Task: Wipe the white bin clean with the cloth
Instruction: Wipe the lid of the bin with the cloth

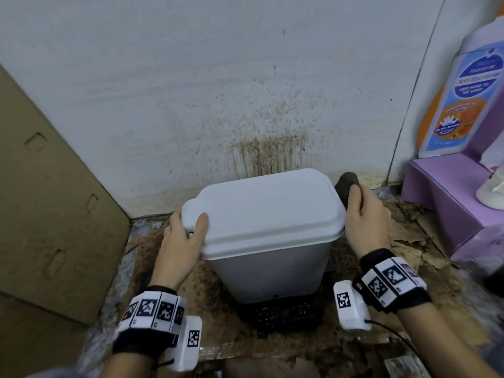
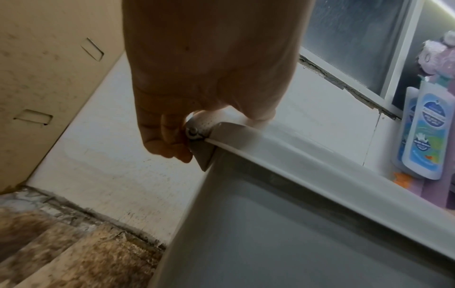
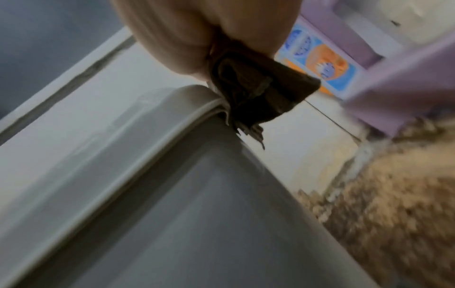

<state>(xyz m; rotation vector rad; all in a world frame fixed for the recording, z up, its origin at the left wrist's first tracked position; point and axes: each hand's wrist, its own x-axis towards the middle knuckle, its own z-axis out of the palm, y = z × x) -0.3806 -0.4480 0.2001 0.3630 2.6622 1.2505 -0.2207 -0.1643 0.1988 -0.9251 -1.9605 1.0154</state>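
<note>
A white bin (image 1: 268,257) with its lid (image 1: 261,208) closed stands on the floor against a stained wall, tilted slightly. My left hand (image 1: 185,236) grips the lid's left hinge corner, thumb on top and fingers curled under the rim (image 2: 172,140). My right hand (image 1: 364,222) is at the bin's right rear corner and holds a dark brown cloth (image 1: 347,184), bunched in its fingers. In the right wrist view the cloth (image 3: 261,91) presses against the lid edge (image 3: 172,124).
A cardboard panel (image 1: 46,203) leans at the left. A purple box (image 1: 450,203) with a tall blue and orange bottle (image 1: 461,105) stands at the right. Torn, dirty cardboard (image 1: 381,309) covers the floor. A black base (image 1: 286,312) sits below the bin.
</note>
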